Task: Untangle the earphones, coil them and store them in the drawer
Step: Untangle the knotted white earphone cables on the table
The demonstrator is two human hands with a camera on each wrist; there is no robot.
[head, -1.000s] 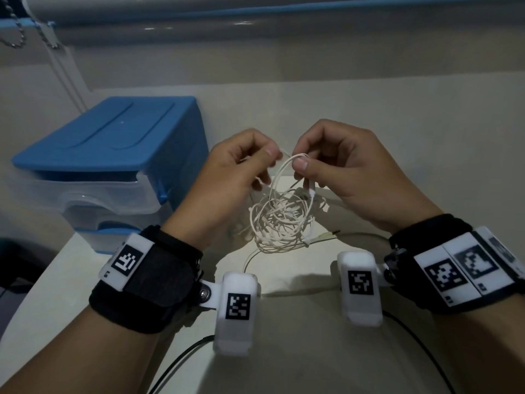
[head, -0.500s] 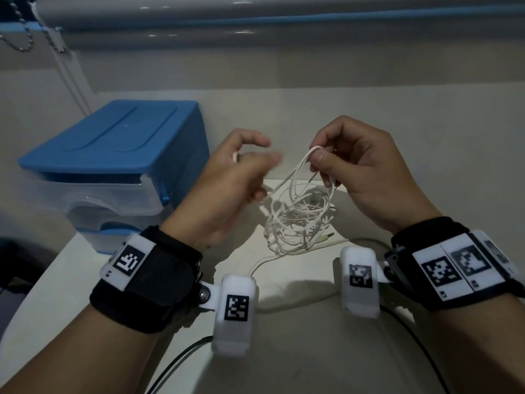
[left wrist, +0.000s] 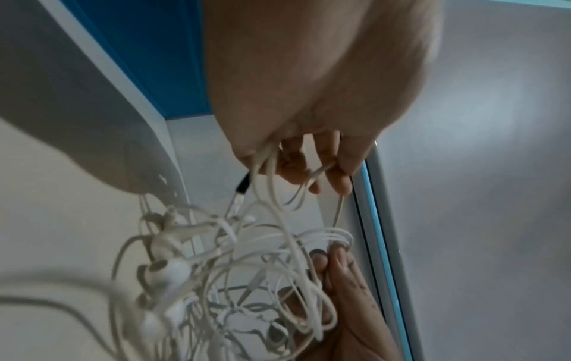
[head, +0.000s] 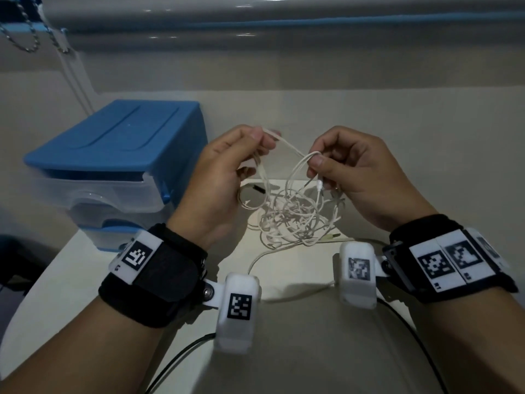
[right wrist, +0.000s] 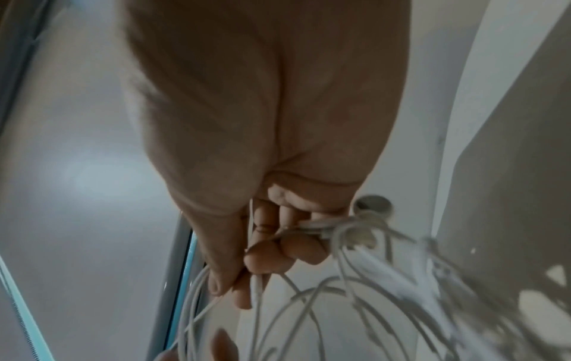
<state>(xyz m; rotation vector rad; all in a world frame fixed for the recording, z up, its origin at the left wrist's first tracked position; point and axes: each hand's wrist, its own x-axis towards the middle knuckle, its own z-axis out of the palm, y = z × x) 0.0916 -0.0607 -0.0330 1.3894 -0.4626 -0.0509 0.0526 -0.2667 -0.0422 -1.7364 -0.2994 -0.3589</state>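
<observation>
No readable text, only square coded markers on wrist bands (head: 443,260), tiny characters illegible

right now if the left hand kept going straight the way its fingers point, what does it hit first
Probably the right hand. The left hand points its fingertips across the gap toward it, with only the taut earphone cable strung between them. Depth is unclear, so it might pass just beyond.

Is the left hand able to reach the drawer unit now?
Probably yes: the drawer unit stands just beside the left hand with nothing between, but that hand pinches the earphones.
</observation>
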